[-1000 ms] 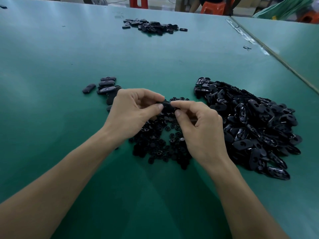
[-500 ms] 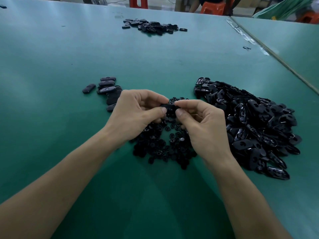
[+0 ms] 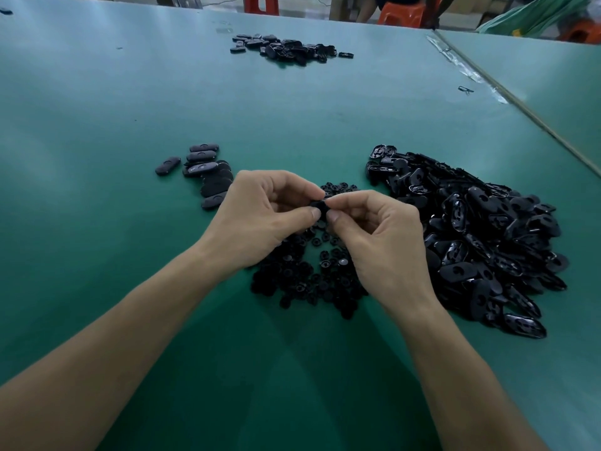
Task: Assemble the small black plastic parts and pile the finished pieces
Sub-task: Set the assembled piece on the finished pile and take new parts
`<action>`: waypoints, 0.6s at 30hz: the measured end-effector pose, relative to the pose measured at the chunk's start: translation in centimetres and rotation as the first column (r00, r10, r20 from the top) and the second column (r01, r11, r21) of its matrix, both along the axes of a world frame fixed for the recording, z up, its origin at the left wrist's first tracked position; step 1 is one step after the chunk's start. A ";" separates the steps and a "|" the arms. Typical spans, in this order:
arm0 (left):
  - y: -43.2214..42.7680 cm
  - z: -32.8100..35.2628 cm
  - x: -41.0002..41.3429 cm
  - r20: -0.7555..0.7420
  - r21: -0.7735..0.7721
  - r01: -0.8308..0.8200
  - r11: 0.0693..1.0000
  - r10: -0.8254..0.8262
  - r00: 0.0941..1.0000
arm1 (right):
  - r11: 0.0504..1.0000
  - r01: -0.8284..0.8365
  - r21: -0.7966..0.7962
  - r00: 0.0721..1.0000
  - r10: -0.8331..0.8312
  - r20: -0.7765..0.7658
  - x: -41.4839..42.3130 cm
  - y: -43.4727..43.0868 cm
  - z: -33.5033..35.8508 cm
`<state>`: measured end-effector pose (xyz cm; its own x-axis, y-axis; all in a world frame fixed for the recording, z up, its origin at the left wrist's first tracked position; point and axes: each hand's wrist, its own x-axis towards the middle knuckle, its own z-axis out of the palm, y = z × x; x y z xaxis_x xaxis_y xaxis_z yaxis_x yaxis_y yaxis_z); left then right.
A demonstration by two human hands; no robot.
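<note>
Both hands are meeting above the middle of the green table (image 3: 97,109), each gripping one end of a small black part (image 3: 320,205). The left hand (image 3: 260,219) is pinching it between its thumb and curled forefinger. The right hand (image 3: 380,242) is pinching it the same way from the other side, and the two thumb tips are nearly touching. Only a sliver of the part is showing between the fingers. It is lying across from hand to hand, so its long axis appears to be running left to right. Which face is pointing up cannot be told.

Directly beneath the hands, a scatter of small round pieces (image 3: 309,278) is lying on the table. Just beside it on the right, a big heap of oval shells (image 3: 471,236) is sprawling, with the shells pointing every which way and many showing their hollow side up.

Left of the left hand, the finished ovals (image 3: 205,167) are lying flat with closed faces up, packed side by side in a column running from far to near. Their long axes are pointing roughly left to right, with the right ends tipped slightly away. One oval is sitting apart at the column's left.

Far across the table, another pile of black parts (image 3: 286,48) is resting. A neighbouring table (image 3: 536,70) is butting against the right edge, and orange stools (image 3: 403,11) are standing beyond.
</note>
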<state>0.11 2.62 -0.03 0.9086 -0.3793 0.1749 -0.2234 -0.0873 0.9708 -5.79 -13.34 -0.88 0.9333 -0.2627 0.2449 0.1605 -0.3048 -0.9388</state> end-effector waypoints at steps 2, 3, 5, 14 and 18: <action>0.0 0.1 0.0 0.007 0.010 0.011 1.000 -0.011 1.000 | 1.000 -0.001 0.009 1.000 0.001 -0.012 0.0 0.0 0.1; 0.0 0.1 0.0 0.007 0.015 0.013 1.000 -0.014 1.000 | 1.000 -0.003 0.007 1.000 0.003 -0.017 0.0 0.0 0.1; 0.0 0.2 -0.1 0.009 0.024 0.014 1.000 -0.014 1.000 | 1.000 -0.012 -0.002 1.000 0.012 -0.025 0.0 0.0 0.1; -0.2 0.5 -0.6 0.020 0.082 0.011 0.997 -0.013 1.000 | 1.000 -0.013 0.029 0.999 0.014 -0.034 0.2 0.2 0.0; -0.4 0.4 -0.6 0.075 0.129 -0.029 0.991 0.019 0.997 | 0.999 0.046 0.024 0.999 -0.045 -0.030 0.0 0.5 -0.2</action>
<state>-0.53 2.20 0.38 0.9042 -0.3815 0.1923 -0.2902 -0.2181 0.9318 -5.75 -12.89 -1.06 0.9268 -0.3108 0.2107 0.1194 -0.2879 -0.9502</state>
